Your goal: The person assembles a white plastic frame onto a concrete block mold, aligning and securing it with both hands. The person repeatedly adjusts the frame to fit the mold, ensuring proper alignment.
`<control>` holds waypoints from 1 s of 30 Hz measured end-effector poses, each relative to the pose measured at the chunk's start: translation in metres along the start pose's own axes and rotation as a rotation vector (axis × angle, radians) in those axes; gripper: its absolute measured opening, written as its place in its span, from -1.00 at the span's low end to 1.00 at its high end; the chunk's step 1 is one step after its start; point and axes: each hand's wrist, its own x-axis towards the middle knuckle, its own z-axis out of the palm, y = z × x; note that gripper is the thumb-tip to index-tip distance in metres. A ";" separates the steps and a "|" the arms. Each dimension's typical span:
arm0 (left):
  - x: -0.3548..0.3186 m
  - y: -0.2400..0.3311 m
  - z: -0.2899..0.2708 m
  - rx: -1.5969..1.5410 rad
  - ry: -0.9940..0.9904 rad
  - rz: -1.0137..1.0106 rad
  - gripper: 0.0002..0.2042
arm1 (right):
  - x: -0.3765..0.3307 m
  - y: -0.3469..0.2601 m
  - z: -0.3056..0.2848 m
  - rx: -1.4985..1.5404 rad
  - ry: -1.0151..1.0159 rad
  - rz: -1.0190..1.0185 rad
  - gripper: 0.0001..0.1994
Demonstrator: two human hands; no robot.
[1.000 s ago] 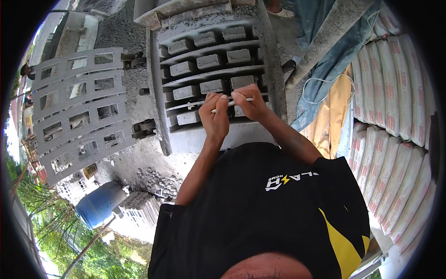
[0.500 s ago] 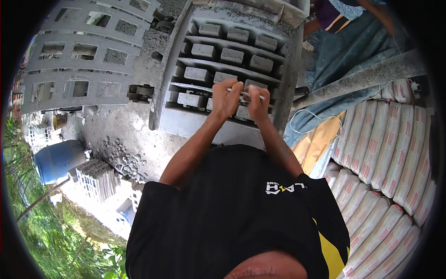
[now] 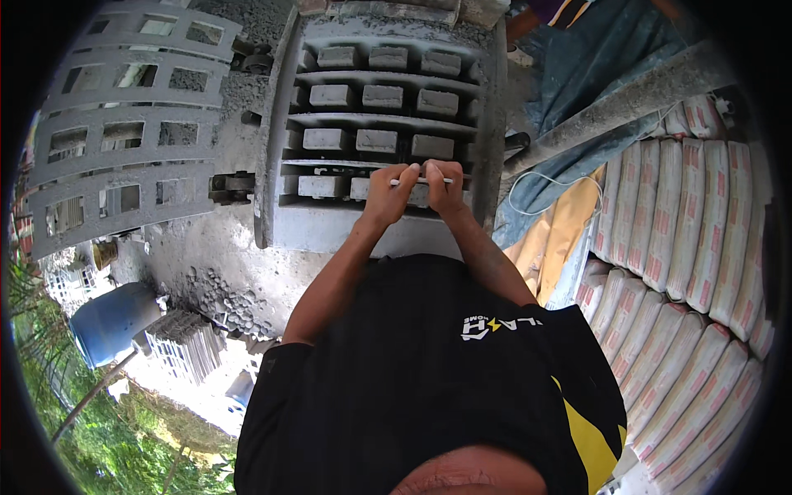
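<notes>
Both my hands are closed on a thin pale rod, held nearly level across my body. My left hand grips its left part and my right hand its right part, with a short end poking out beyond the right fingers. They are over the nearest rows of a grey metal mould, partly covering the front row. Inside the mould stand rows of rectangular grey blocks, parted by thin cross plates. Whether the rod touches the mould is hidden by my fingers.
A hinged grey grid frame stands left of the mould. On the right are a thick slanting pole, a dark tarpaulin and stacked paper sacks. A blue barrel lies lower left. Part of another person shows at the top.
My hands have come nearer to me over the mould, uncovering blocks of the third row. The rod, tilted before, is nearly level. The whole view has shifted a little.
</notes>
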 end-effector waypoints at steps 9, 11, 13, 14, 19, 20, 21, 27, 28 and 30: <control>-0.019 0.052 0.001 -0.116 0.266 -0.059 -0.78 | 0.035 -0.093 -0.010 0.077 -0.081 0.022 -0.77; -0.020 0.042 -0.009 -0.203 0.131 -0.143 -0.79 | 0.024 -0.085 -0.014 0.038 -0.043 -0.007 -0.77; -0.023 0.014 0.009 -0.129 0.183 -0.150 -0.77 | -0.001 -0.042 -0.009 -0.018 0.017 -0.075 -0.79; -0.020 0.003 0.009 0.055 0.094 -0.050 -0.75 | 0.002 -0.042 -0.009 -0.018 0.023 -0.074 -0.79; -0.009 0.051 -0.002 -0.391 -0.011 -0.244 -0.80 | 0.029 -0.076 -0.017 -0.020 -0.036 -0.009 -0.77; -0.007 0.052 -0.002 -0.386 -0.025 -0.228 -0.79 | 0.031 -0.082 -0.019 -0.033 -0.051 -0.031 -0.77; -0.006 0.043 0.002 -0.299 -0.008 -0.275 -0.78 | 0.024 -0.065 -0.018 -0.056 -0.028 -0.001 -0.77; -0.006 0.030 0.018 -0.187 -0.015 -0.291 -0.73 | 0.016 -0.043 -0.032 0.015 0.029 0.006 -0.76; -0.004 0.039 0.019 -0.214 -0.052 -0.236 -0.71 | 0.022 -0.054 -0.037 0.040 0.037 -0.041 -0.77; -0.002 0.032 0.017 -0.095 -0.101 -0.170 -0.71 | 0.012 -0.039 -0.033 0.061 0.043 -0.068 -0.76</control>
